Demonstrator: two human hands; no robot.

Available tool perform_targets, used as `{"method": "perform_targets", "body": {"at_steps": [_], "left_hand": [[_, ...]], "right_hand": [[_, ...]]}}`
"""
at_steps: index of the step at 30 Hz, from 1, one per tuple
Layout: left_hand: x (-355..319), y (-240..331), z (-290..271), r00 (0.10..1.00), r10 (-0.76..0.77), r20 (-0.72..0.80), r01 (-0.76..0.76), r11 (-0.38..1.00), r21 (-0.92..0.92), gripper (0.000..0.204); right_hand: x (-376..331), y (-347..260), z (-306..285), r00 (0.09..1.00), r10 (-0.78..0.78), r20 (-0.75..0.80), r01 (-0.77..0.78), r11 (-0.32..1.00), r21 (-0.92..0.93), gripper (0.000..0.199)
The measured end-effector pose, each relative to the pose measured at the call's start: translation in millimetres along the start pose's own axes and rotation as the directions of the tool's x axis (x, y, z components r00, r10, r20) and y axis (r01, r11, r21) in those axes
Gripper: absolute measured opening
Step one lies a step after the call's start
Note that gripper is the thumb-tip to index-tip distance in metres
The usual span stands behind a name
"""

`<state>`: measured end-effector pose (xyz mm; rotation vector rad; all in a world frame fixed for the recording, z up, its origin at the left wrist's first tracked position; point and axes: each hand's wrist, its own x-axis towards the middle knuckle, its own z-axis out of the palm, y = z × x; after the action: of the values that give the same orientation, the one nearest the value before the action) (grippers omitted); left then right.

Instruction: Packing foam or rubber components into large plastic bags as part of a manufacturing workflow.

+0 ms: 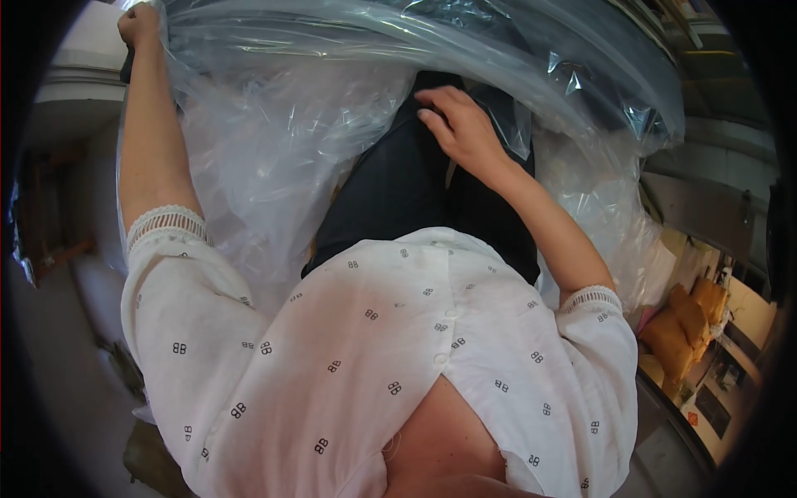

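A large clear plastic bag (274,141) is spread wide in front of me and fills the upper half of the view. My left hand (139,25) is raised at the top left and grips the bag's edge in a closed fist. My right hand (457,124) rests with loosely curled fingers on a black fabric piece (390,191) that lies against the plastic, below the bag's mouth. My white patterned blouse (374,349) fills the lower middle.
More crumpled clear plastic (606,207) hangs on the right. Yellow-orange padded packages (681,324) lie at the lower right on a cluttered surface. A pale surface (83,50) sits behind my left arm. Grey floor (58,357) shows at the lower left.
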<state>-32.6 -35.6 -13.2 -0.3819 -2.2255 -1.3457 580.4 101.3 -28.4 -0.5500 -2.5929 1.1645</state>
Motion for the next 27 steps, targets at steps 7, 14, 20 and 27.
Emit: {"method": "perform_targets", "body": {"at_steps": [7, 14, 20, 27], "left_hand": [[-17.7, 20.2, 4.3, 0.996, 0.028, -0.088, -0.031, 0.999, -0.034, 0.028], [-31.7, 36.0, 7.0, 0.999, 0.040, -0.034, -0.042, 0.996, -0.083, 0.026], [-52.4, 47.3, -18.1, 0.999, -0.033, 0.037, 0.042, 0.968, -0.249, 0.024], [-84.5, 57.9, -5.2, 0.963, 0.216, 0.159, -0.124, 0.884, -0.451, 0.023]], "right_hand": [[57.1, 21.1, 61.2, 0.989, -0.001, -0.151, -0.087, 0.815, -0.573, 0.054], [30.7, 5.8, 29.7, 0.959, -0.196, 0.206, 0.207, 0.978, -0.034, 0.010], [-76.6, -85.8, -121.2, 0.932, -0.362, -0.006, 0.262, 0.663, 0.701, 0.007], [-36.7, -105.7, -165.2, 0.391, -0.913, 0.113, 0.356, 0.264, 0.897, 0.029]]}}
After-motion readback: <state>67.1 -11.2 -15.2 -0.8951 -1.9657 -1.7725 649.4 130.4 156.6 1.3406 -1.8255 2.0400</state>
